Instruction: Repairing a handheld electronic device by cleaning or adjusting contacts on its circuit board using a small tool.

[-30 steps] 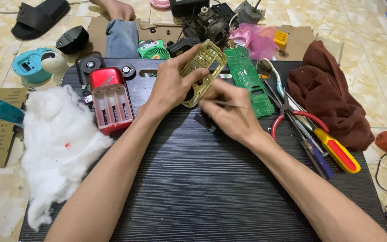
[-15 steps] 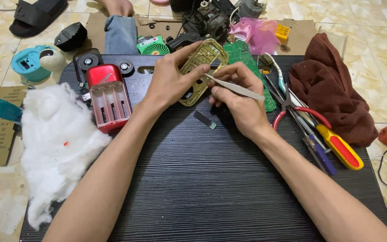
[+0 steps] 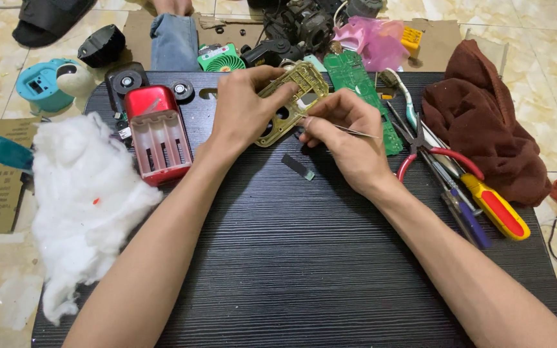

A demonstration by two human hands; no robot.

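A yellowish plastic frame (image 3: pixel 289 103) with rows of cut-out holes is held tilted above the far middle of the black ribbed board (image 3: pixel 304 270). The left hand (image 3: pixel 243 109) is clamped on the frame's near edge, thumb on top. The right hand (image 3: pixel 346 132) pinches thin metal tweezers (image 3: pixel 356 131), whose tips I cannot see clearly, close to the frame's right side. To do this fine work well, the frame probably wants a firm, steady grip and the tweezers a light touch, wrists braced low. A small dark strip (image 3: pixel 298 166) lies on the board just beneath. Beside the frame lies a green circuit board (image 3: pixel 362 96). To the left a red battery case (image 3: pixel 157 136) shows three empty slots. Farther out sit white cotton wadding (image 3: pixel 82 200), screwdrivers (image 3: pixel 485 206) and a brown cloth (image 3: pixel 485 129).
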